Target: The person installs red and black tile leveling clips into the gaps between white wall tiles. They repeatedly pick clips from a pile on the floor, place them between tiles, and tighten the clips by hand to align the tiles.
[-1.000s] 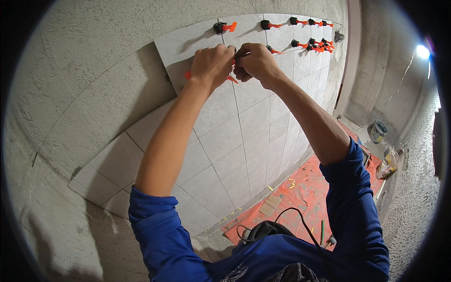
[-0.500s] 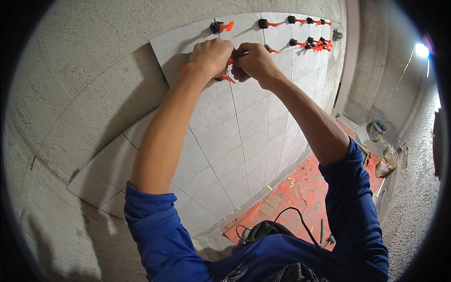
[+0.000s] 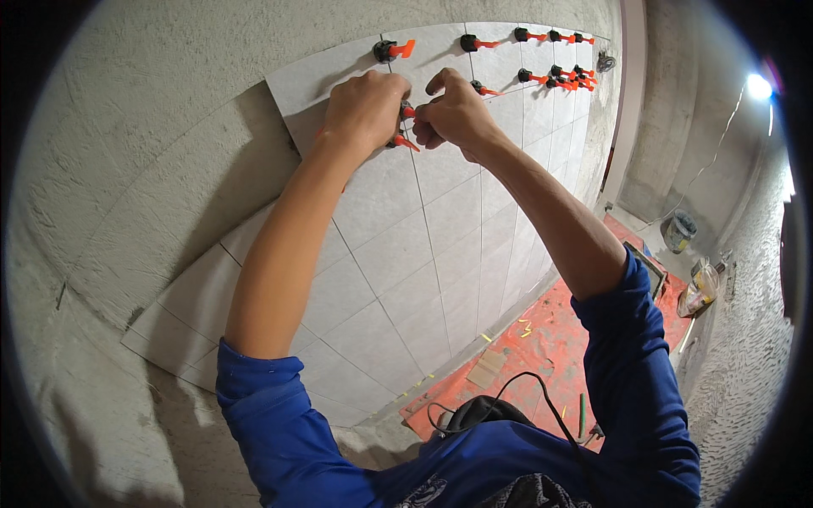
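Observation:
Both of my hands are raised to a wall of light grey tiles (image 3: 385, 245), at a joint near its upper left. My left hand (image 3: 366, 112) is closed around the black cap of a tile leveler (image 3: 407, 111), its fingertips hidden behind the hand. From the right, my right hand (image 3: 457, 116) pinches the end of that leveler's red handle, with its index finger raised. Just below my hands another tile leveler (image 3: 405, 143) sticks out. Above them is a further leveler (image 3: 393, 51) with a red handle, and one more (image 3: 483, 88) stands behind my right hand.
Several more red-handled levelers (image 3: 529, 76) line the upper tile joints to the right. Rough plaster (image 3: 152, 169) surrounds the tiles. A dirty red sheet (image 3: 550, 330) covers the floor, with a cardboard piece (image 3: 486, 370) on it. A bucket (image 3: 679, 232) and a bag (image 3: 699, 289) stand at right.
My left hand has shifted slightly left and down, uncovering the leveler's black cap and red handle. My right hand's index finger has lifted, and the two hands are a little farther apart.

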